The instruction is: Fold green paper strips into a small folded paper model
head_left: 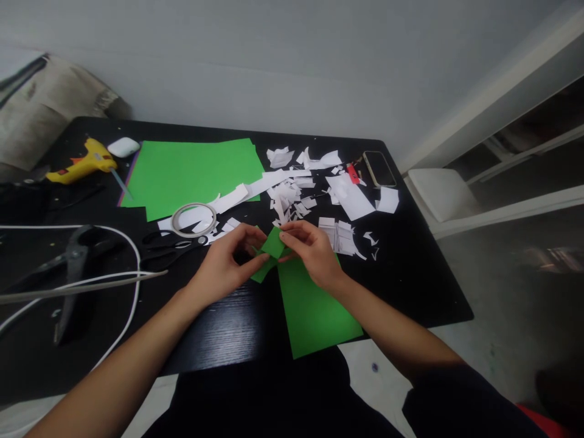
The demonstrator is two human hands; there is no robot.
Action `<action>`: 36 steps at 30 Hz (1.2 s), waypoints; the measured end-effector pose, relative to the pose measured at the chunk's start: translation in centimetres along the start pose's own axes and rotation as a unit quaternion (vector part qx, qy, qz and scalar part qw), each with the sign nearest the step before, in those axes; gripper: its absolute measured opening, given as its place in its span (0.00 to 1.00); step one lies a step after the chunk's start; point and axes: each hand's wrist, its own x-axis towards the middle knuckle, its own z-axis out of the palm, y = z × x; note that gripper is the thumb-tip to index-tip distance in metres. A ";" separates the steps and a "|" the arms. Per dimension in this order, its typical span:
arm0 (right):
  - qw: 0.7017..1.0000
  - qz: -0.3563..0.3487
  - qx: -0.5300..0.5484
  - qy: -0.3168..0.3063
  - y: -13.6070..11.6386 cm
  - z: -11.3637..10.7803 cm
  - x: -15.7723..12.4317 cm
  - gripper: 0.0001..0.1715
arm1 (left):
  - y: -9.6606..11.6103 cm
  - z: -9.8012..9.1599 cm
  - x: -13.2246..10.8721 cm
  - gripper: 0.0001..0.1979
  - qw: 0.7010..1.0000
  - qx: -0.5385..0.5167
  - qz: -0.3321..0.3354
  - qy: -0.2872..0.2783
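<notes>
Between my two hands is a small folded piece of green paper (273, 244), held above the table. My left hand (233, 258) pinches its left side with thumb and fingers. On the other side, my right hand (312, 248) grips its upper right edge between thumb and fingertips. More green paper shows under the left fingers, though I cannot tell whether it is the same piece. Beneath my right hand and forearm lies a larger green sheet (314, 310), reaching the table's front edge. Black-handled scissors (176, 246) rest left of my left hand.
Large green sheets (191, 170) lie at the back left, near a yellow glue gun (86, 163). A tape roll (194, 219) sits on white paper strips. White scraps (287, 198) cover the middle. A phone (379, 169) is back right; cables (132, 274) and pliers (75, 261) lie left.
</notes>
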 end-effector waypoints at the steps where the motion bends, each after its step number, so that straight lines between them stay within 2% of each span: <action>1: 1.000 0.003 0.007 0.001 0.0 0.0 0.0 0.17 | 0.0 0.0 0.0 0.13 1.000 -0.001 0.000 -0.003; 5: 0.999 0.018 0.037 -0.001 0.1 0.0 0.1 0.17 | -0.2 0.0 0.0 0.12 1.000 0.010 -0.007 -0.005; 9: 0.998 0.027 0.040 -0.035 -0.1 0.1 0.0 0.22 | -0.5 -0.1 -0.1 0.13 0.999 0.040 -0.006 -0.013; 12: 0.997 0.037 0.036 -0.065 -0.2 0.2 -0.1 0.26 | -0.4 -0.1 0.0 0.16 0.998 0.039 0.038 -0.015; 15: 0.994 0.060 0.048 -0.078 -0.3 0.2 -0.1 0.30 | -0.2 -0.2 0.0 0.15 0.996 0.044 0.082 -0.011; 17: 0.991 0.084 0.061 -0.088 -0.3 0.2 0.0 0.32 | -0.1 -0.2 0.0 0.15 0.997 0.038 0.073 0.001; 20: 0.983 0.120 0.086 -0.109 -0.2 0.1 0.1 0.32 | -0.1 -0.2 0.0 0.14 0.999 0.025 0.019 0.025; 24: 0.975 0.143 0.115 -0.123 -0.2 -0.1 0.1 0.26 | -0.1 0.0 0.1 0.10 0.998 0.011 -0.009 0.060; 28: 0.974 0.123 0.097 -0.164 -0.3 0.0 -0.1 0.14 | 0.0 -0.1 0.2 0.11 0.996 0.003 -0.023 0.085; 32: 0.977 0.118 0.087 -0.154 -0.1 0.0 -0.1 0.11 | 0.1 0.0 0.2 0.11 0.996 -0.042 -0.047 0.069; 36: 0.979 0.115 0.081 -0.149 -0.1 0.0 -0.1 0.13 | 0.3 0.0 0.4 0.11 0.993 -0.059 -0.056 0.080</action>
